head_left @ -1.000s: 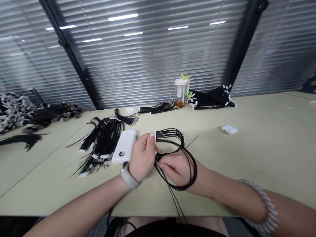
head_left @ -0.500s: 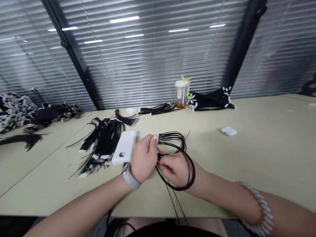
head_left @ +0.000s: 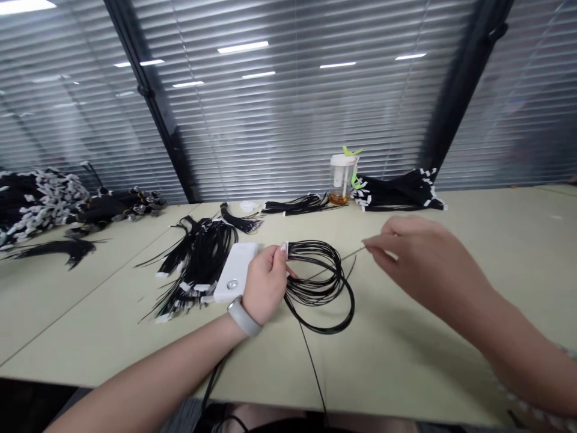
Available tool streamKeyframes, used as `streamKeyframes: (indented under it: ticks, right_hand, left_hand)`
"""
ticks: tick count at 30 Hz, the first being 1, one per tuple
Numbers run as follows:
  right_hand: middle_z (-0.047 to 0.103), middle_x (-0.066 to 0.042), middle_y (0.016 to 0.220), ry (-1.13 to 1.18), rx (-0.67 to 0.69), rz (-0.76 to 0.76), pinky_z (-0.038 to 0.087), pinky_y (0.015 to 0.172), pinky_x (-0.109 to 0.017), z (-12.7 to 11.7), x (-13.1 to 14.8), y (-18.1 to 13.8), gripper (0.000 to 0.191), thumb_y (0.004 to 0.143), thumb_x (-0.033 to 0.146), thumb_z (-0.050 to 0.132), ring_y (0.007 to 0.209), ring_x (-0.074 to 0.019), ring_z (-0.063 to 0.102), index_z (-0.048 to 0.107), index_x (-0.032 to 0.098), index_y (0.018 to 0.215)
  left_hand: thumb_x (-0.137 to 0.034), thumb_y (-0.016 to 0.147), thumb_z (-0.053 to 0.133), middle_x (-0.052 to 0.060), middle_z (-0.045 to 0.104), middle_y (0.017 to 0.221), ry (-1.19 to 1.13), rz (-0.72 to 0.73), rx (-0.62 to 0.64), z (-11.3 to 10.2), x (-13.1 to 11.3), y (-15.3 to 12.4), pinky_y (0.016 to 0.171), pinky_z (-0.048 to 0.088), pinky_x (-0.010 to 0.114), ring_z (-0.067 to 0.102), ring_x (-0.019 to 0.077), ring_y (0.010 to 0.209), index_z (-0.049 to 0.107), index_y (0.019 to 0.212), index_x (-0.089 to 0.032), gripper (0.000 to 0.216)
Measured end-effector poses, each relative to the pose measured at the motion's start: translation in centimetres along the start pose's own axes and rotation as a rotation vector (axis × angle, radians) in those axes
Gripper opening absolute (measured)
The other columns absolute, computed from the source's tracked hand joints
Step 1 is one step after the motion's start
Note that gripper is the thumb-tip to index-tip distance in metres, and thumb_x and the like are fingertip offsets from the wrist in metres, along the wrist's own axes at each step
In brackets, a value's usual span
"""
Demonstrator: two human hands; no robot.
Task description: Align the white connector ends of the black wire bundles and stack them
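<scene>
A person's left hand (head_left: 265, 282), a pale band on its wrist, pinches the white connector end of a coiled bundle of thin black wires (head_left: 320, 285) that lies looped on the pale green tabletop (head_left: 451, 337) just to the right of that hand. The right hand (head_left: 421, 258) is raised farther right, apart from the coil, its fingertips pressed together on the end of a single thin wire strand (head_left: 347, 257) that runs back toward the bundle. A white power bank (head_left: 234, 279) rests beside the left hand, against a loose heap of black cables (head_left: 193, 258).
</scene>
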State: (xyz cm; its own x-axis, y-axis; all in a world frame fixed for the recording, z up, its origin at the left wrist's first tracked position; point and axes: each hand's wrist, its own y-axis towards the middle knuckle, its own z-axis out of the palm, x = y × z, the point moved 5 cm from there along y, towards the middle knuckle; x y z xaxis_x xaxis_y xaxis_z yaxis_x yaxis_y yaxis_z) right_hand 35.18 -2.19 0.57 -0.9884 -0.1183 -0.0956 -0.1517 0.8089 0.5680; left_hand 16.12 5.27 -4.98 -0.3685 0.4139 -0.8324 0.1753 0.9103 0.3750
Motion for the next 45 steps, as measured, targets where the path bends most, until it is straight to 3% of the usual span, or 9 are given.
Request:
streamKeyframes:
  ticks: [3, 7, 9, 11, 14, 17, 21, 41, 45]
  right_hand:
    - [0.063, -0.003, 0.069, 0.193, -0.169, 0.121, 0.04, 0.057, -0.03, -0.8, -1.1, 0.1, 0.017, 0.077, 0.023, 0.052, 0.063, -0.0168, 0.057, 0.067, 0.02, 0.085]
    - [0.061, -0.005, 0.103, 0.83, -0.361, 0.258, 0.049, 0.073, -0.031, -0.5, -1.4, 0.0, 0.02, 0.08, 0.028, 0.052, 0.092, -0.0182, 0.058, 0.064, 0.021, 0.095]
    - [0.063, -0.004, 0.093, 1.05, -0.432, 0.347, 0.051, 0.07, -0.03, 0.1, -1.4, -0.3, 0.022, 0.084, 0.032, 0.047, 0.086, -0.016, 0.06, 0.062, 0.021, 0.097]
    - [0.062, -0.002, 0.073, 1.115, -0.362, 0.376, 0.049, 0.054, -0.025, 0.8, -0.8, -0.3, 0.028, 0.085, 0.032, 0.046, 0.064, -0.0127, 0.06, 0.055, 0.022, 0.11]
    - [0.059, 0.002, 0.061, 1.046, -0.065, 0.258, 0.041, 0.043, -0.021, 1.9, 1.5, -0.2, 0.035, 0.084, 0.028, 0.047, 0.047, -0.009, 0.051, 0.045, 0.021, 0.118]
    - [0.057, 0.003, 0.06, 0.884, 0.057, 0.108, 0.036, 0.048, -0.02, 2.5, 3.5, -0.4, 0.012, 0.084, 0.024, 0.047, 0.05, -0.0071, 0.047, 0.056, 0.018, 0.086]
    - [0.055, 0.002, 0.061, 0.764, 0.061, 0.058, 0.03, 0.049, -0.02, 2.8, 4.5, -0.6, 0.014, 0.08, 0.021, 0.051, 0.053, -0.0069, 0.044, 0.056, 0.016, 0.068]
    - [0.052, 0.004, 0.055, 0.735, 0.063, 0.039, 0.029, 0.049, -0.02, 2.7, 4.7, -0.6, 0.021, 0.082, 0.022, 0.047, 0.05, -0.0058, 0.042, 0.056, 0.016, 0.065]
    - [0.054, 0.002, 0.063, 0.642, -0.006, -0.074, 0.03, 0.053, -0.02, 2.6, 5.0, -0.8, 0.016, 0.082, 0.018, 0.046, 0.056, -0.007, 0.046, 0.056, 0.016, 0.069]
  left_hand:
    - [-0.037, 0.088, 0.033, 0.0, 0.057, 0.049, -0.022, 0.001, 0.02, 0.2, -0.1, -0.2, 0.054, 0.038, 0.023, 0.053, 0.0135, 0.052, 0.049, 0.061, -0.018, 0.037]
    - [-0.038, 0.088, 0.033, -0.001, 0.057, 0.049, -0.057, 0.02, 0.072, 0.5, -0.7, -0.8, 0.052, 0.037, 0.023, 0.052, 0.0131, 0.051, 0.049, 0.062, -0.018, 0.037]
    - [-0.038, 0.087, 0.034, -0.001, 0.056, 0.049, -0.062, 0.046, 0.095, 0.6, -0.9, -1.1, 0.051, 0.037, 0.023, 0.051, 0.0127, 0.049, 0.049, 0.061, -0.018, 0.037]
    - [-0.038, 0.087, 0.034, -0.001, 0.056, 0.049, -0.062, 0.063, 0.107, 0.7, -1.1, -1.3, 0.051, 0.037, 0.023, 0.05, 0.0124, 0.049, 0.049, 0.059, -0.018, 0.038]
    - [-0.037, 0.088, 0.034, -0.001, 0.057, 0.049, -0.064, 0.059, 0.106, 0.6, -1.0, -1.3, 0.052, 0.037, 0.023, 0.051, 0.0123, 0.05, 0.048, 0.059, -0.018, 0.038]
    - [-0.037, 0.088, 0.034, -0.001, 0.056, 0.049, -0.051, 0.07, 0.096, 0.4, -1.1, -1.3, 0.053, 0.037, 0.023, 0.051, 0.0122, 0.05, 0.046, 0.058, -0.018, 0.037]
    - [-0.035, 0.088, 0.034, -0.002, 0.055, 0.049, -0.041, 0.098, 0.112, 0.3, -1.5, -1.6, 0.052, 0.035, 0.022, 0.049, 0.0116, 0.049, 0.049, 0.057, -0.017, 0.039]
    - [-0.036, 0.088, 0.034, -0.001, 0.055, 0.049, -0.045, 0.109, 0.15, 0.5, -1.7, -2.0, 0.053, 0.035, 0.023, 0.048, 0.0117, 0.049, 0.05, 0.058, -0.018, 0.039]
    - [-0.037, 0.088, 0.033, -0.001, 0.055, 0.05, -0.051, 0.107, 0.166, 0.6, -1.7, -2.1, 0.053, 0.035, 0.023, 0.049, 0.0121, 0.05, 0.049, 0.059, -0.018, 0.038]
